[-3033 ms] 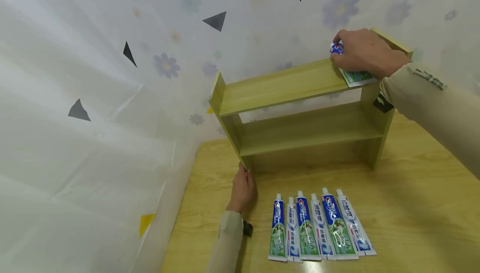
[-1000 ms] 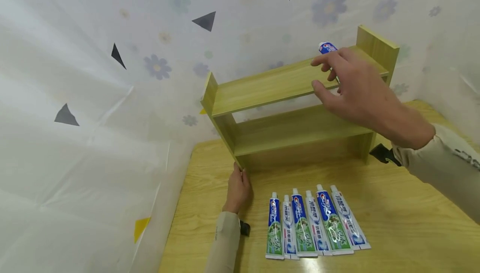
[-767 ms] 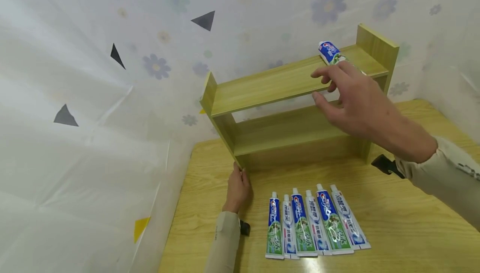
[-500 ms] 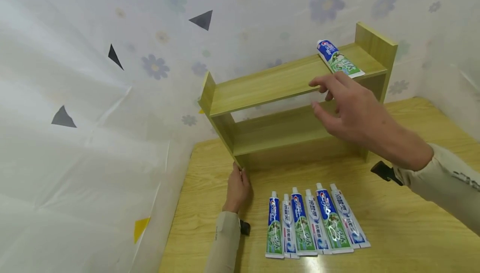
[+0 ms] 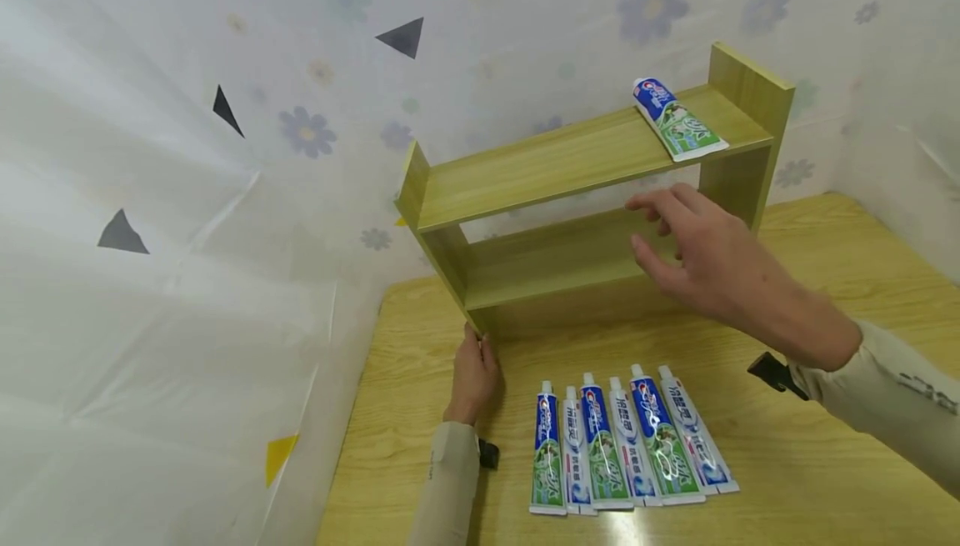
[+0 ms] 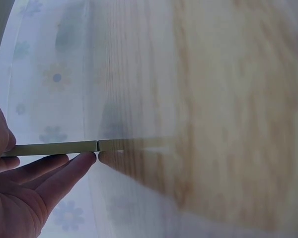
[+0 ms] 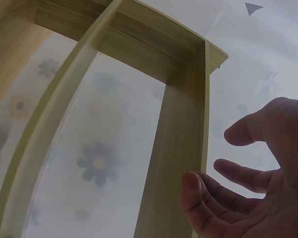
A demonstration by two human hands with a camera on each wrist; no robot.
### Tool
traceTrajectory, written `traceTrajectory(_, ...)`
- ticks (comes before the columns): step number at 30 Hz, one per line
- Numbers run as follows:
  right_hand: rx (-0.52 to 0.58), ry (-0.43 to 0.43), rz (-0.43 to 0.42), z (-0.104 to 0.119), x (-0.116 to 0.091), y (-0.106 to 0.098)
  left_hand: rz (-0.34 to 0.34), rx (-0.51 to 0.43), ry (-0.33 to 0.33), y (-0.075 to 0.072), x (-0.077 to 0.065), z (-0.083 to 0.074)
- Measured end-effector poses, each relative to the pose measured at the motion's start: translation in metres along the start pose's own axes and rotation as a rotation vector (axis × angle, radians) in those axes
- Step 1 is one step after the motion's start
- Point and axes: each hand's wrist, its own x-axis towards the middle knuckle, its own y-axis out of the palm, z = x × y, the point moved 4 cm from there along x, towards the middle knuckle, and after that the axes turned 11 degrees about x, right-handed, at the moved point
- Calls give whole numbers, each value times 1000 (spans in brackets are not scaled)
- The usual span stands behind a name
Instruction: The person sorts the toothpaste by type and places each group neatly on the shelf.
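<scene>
A wooden two-tier shelf (image 5: 555,160) stands on the table against the wall. On the right part of its top board lies a blue-and-green toothpaste tube (image 5: 678,119), cap toward the wall. My left hand (image 5: 474,375) pinches the lower front edge of the left side panel (image 6: 49,148), thumb on one face and fingers on the other. In front of the shelf's right half, below the top board, my right hand (image 5: 712,254) hovers with fingers loosely bent, holding nothing. In the right wrist view the right hand (image 7: 253,183) is apart from the boards.
Several toothpaste tubes (image 5: 600,446) lie side by side on the wooden table (image 5: 810,446) in front of the shelf, caps toward it. Blue-green ones alternate with white ones. A flower-patterned sheet (image 5: 495,54) covers the wall behind, and whitish sheeting (image 5: 187,321) hangs at the left.
My right hand has let go of the blue-and-green toothpaste tube on the top board and moved down and toward me. The left hand has stayed on the side panel.
</scene>
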Motion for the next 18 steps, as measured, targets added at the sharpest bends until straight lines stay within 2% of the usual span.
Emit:
traceTrajectory(5, 10, 23, 13, -11, -12, 11, -9, 3, 13, -1, 0, 0)
traceTrajectory(10, 13, 81, 39, -23, -26, 21, -2, 1, 26, -1, -1, -1)
traceTrajectory(18, 40, 162, 96, -42, -48, 35, 12, -10, -8, 0, 0, 1)
